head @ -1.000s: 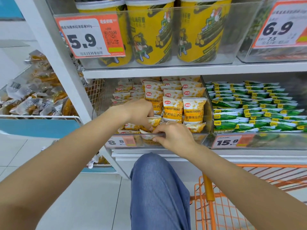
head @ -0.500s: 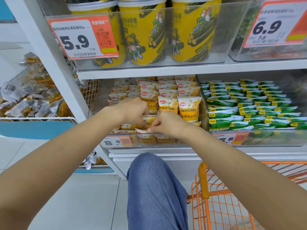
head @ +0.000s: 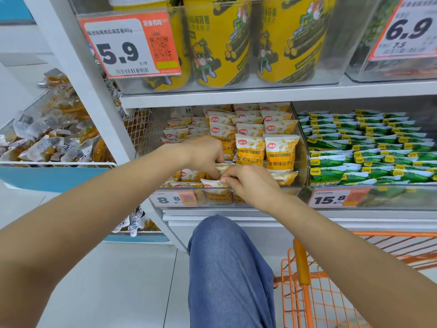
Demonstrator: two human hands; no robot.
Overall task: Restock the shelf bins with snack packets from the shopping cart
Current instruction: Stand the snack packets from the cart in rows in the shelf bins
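Note:
A clear shelf bin (head: 303,147) holds several yellow-and-white crab roe snack packets (head: 280,153) standing in rows. Both my hands reach into its front. My left hand (head: 203,153) has its fingers curled over a packet at the front left. My right hand (head: 250,183) pinches the top edge of a front-row packet (head: 212,184) that stands behind the bin's front wall. The orange shopping cart (head: 305,273) stands at the lower right; I cannot see its contents.
A second bin (head: 369,195) of green packets sits to the right. Yellow tubs (head: 220,41) fill the shelf above. A wire basket (head: 56,163) of wrapped snacks stands at the left. My knee in blue jeans (head: 227,268) is below the shelf.
My right hand has shifted slightly lower toward the bin's front, still on the front packet. My left hand stays over the front-left packets.

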